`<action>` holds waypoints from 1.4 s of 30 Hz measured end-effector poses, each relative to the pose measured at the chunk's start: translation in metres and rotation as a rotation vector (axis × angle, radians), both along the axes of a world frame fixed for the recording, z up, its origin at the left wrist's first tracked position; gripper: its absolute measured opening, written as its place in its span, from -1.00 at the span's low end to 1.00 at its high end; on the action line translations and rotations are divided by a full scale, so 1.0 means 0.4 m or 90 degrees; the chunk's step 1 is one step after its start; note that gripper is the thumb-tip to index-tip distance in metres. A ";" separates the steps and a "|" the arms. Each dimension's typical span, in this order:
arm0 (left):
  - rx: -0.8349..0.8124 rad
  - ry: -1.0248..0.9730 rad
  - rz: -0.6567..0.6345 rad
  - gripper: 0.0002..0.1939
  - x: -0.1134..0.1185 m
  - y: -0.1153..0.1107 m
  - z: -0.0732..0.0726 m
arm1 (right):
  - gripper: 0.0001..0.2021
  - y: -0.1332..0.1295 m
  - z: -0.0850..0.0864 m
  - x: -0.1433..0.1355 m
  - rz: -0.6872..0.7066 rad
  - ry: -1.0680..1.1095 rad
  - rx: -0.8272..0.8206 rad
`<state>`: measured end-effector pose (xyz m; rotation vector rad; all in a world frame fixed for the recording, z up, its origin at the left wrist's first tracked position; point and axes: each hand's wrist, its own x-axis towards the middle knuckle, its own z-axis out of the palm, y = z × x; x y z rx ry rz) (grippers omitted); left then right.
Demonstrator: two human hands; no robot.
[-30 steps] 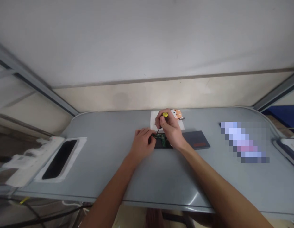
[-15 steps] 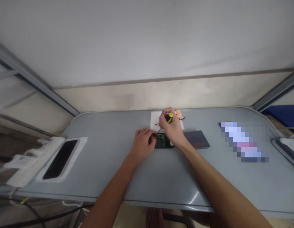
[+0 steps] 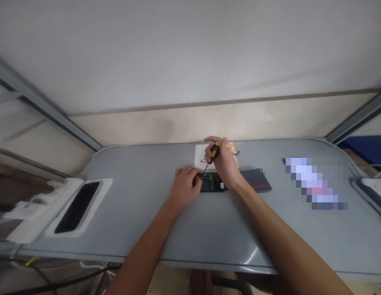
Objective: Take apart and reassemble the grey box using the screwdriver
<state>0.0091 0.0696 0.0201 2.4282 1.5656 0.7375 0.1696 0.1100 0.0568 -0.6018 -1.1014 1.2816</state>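
Observation:
In the head view my right hand (image 3: 225, 162) grips a black-and-yellow screwdriver (image 3: 215, 150). Its thin shaft slants down to the left, and the tip meets the upper left part of a green circuit board (image 3: 212, 180). That board sits in an open black device casing (image 3: 205, 186) lying flat on the table. With fingers bent over its left end, my left hand (image 3: 186, 182) holds the casing and covers that end. A dark flat cover-like piece (image 3: 254, 180) lies to the right, partly behind my right wrist.
Small dark bits lie on a white paper (image 3: 200, 152) behind the casing, beside an orange patterned item (image 3: 230, 147). On the grey table (image 3: 138, 196), a phone (image 3: 78, 207) and a white power strip (image 3: 39, 217) are at left, a blurred-out screen (image 3: 313, 182) at right.
My right hand has shifted its grip on the screwdriver, its forefinger now stretched out. The screwdriver handle tilts slightly more leftward. My left hand and the casing stay in place.

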 end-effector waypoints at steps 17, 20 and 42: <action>0.003 0.007 0.005 -0.75 -0.001 -0.001 0.003 | -0.71 -0.003 0.008 0.017 0.025 -0.035 0.019; 0.010 0.003 0.001 -0.75 -0.002 0.000 0.000 | -0.65 -0.007 0.006 0.021 0.015 -0.032 0.019; 0.005 0.007 0.001 -0.77 -0.004 0.001 0.000 | -0.62 0.005 0.004 0.017 0.046 0.019 -0.009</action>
